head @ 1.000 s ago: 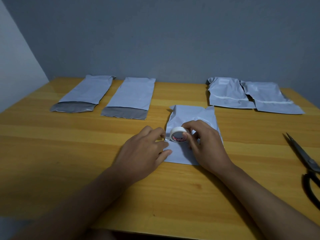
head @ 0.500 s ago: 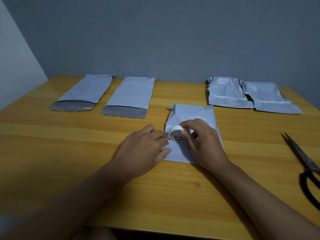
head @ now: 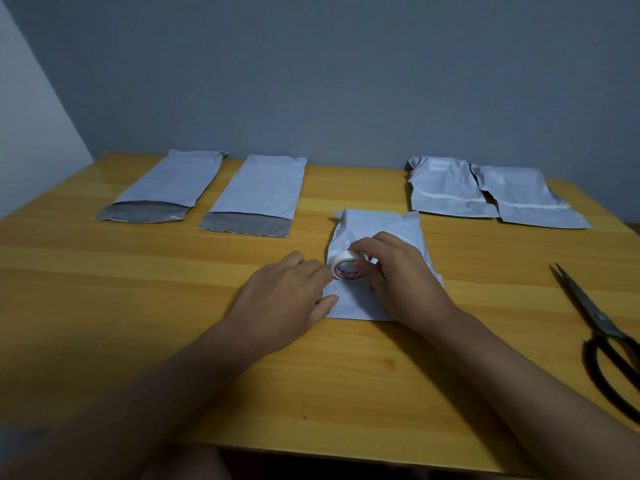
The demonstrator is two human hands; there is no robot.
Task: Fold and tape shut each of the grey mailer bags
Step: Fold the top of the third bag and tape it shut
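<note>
Setting: a plain indoor packing station, home or small office; which one cannot be determined. Indicators: a yellow wood-grain bench [head: 138, 306] set against a bare grey-blue wall [head: 329, 81], mailer bags [head: 258, 192] at 12 o'clock, black-handled scissors [head: 595, 327] at 3 o'clock.

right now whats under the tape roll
The folded grey mailer bag lies under the tape roll, flat on the table. The right hand holds the roll; both hands hide the bag's fold line there.
</note>
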